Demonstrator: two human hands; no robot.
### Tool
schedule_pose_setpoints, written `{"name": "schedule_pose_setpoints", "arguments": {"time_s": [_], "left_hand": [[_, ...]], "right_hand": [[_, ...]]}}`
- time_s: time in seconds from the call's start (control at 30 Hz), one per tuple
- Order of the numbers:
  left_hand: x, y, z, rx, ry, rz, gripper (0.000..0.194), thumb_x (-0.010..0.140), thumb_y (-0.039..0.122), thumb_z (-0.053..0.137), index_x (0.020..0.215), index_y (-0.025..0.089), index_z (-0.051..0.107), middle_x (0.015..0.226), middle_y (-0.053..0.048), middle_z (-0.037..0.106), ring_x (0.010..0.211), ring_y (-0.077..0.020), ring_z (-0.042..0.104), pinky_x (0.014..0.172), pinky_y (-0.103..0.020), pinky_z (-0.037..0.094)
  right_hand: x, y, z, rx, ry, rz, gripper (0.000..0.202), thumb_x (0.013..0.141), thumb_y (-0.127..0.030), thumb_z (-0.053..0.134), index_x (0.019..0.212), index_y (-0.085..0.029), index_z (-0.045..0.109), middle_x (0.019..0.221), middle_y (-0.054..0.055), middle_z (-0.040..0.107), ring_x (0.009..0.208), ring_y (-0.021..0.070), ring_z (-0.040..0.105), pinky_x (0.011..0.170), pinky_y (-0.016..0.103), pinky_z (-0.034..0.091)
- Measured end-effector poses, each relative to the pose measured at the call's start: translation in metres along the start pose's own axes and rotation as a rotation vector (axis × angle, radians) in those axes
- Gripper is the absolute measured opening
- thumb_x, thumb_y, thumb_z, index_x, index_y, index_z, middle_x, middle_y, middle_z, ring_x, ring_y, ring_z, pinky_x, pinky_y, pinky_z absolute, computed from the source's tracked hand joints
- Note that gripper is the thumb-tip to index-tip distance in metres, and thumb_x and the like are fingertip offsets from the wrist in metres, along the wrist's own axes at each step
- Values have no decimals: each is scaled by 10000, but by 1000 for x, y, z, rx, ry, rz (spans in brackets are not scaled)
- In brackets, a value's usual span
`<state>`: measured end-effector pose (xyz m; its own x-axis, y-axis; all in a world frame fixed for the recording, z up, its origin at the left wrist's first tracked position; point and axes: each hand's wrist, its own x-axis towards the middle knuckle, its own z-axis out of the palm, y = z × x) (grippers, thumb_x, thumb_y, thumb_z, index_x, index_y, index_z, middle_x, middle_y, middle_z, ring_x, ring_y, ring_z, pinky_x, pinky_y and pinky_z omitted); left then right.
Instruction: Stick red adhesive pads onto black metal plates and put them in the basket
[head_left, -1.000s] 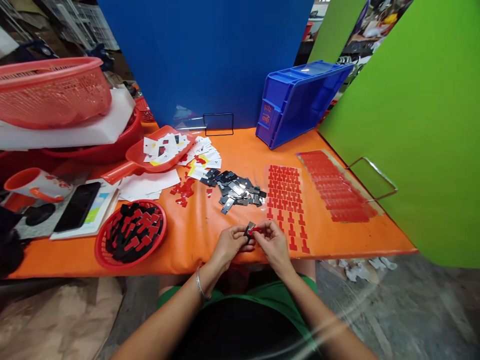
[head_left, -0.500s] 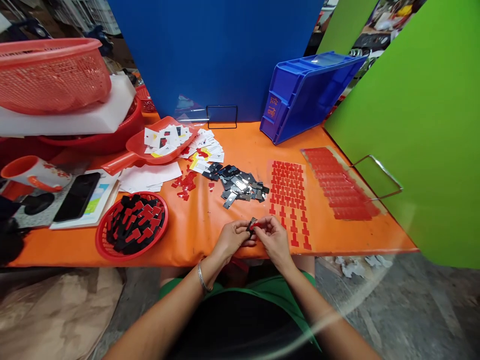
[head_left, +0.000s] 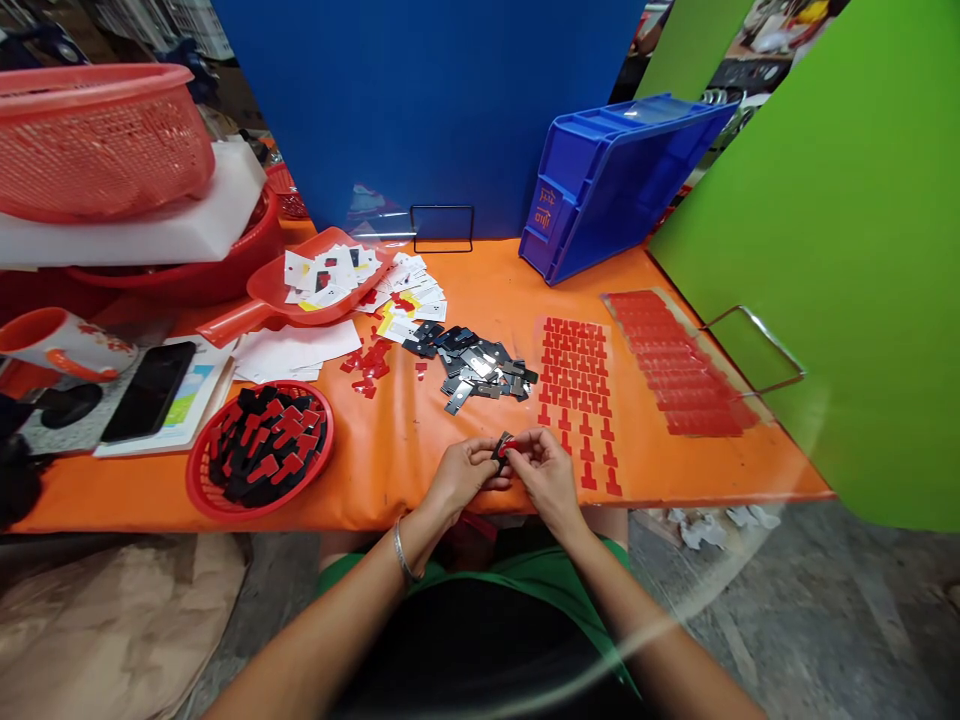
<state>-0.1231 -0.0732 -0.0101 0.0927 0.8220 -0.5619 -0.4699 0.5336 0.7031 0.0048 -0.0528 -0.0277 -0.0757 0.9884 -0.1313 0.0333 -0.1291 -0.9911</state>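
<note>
In the head view, the left hand point(head_left: 463, 474) pinches a small dark piece point(head_left: 502, 440) above the front edge of the orange table point(head_left: 390, 450), the visible part slanting from near left to far right, though fingers cover too much to tell which end leads. The right hand point(head_left: 547, 470) closes thumb and fingers narrowly on a red bit point(head_left: 509, 447) against that piece, between the red basket point(head_left: 196, 490) and the T-shaped stickers point(head_left: 576, 357). Beyond, a heap of dark flat pieces point(head_left: 480, 365) lies with long axes pointing many ways
</note>
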Motion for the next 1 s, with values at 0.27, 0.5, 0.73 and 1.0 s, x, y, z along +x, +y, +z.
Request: {"name": "schedule_pose_setpoints", "arguments": {"time_s": [0.27,0.5,0.73,1.0], "left_hand": [[-2,1,0,-10,-8,-5,210,757,-43,551,917,78,613,805,-83,713,653,-123,691,628,-196,570],[0,0,4,27,50,7,119,816,29,541,905,67,608,732,-80,708,615,-127,688,611,-205,571],[1,-3,11,34,145,31,94,822,27,534,860,78,603,633,-38,686,513,-114,658,554,-207,564],[2,-4,10,27,134,23,41,794,55,612,825,80,604,605,-37,675,513,-115,655,535,-200,554]], "right_hand": [[-1,0,0,-12,-2,-5,211,709,-333,672,783,-222,509,705,-27,568,483,111,536,472,264,476],[-2,5,-1,-28,-21,-36,213,743,-357,666,810,-227,512,686,-26,573,509,129,568,480,267,501],[-11,-5,2,-149,10,-158,170,827,-378,600,838,-216,549,769,9,598,616,145,603,564,278,528],[4,-8,-4,-309,119,-200,240,773,-430,635,728,-196,602,985,90,530,792,181,558,599,290,495]]}}
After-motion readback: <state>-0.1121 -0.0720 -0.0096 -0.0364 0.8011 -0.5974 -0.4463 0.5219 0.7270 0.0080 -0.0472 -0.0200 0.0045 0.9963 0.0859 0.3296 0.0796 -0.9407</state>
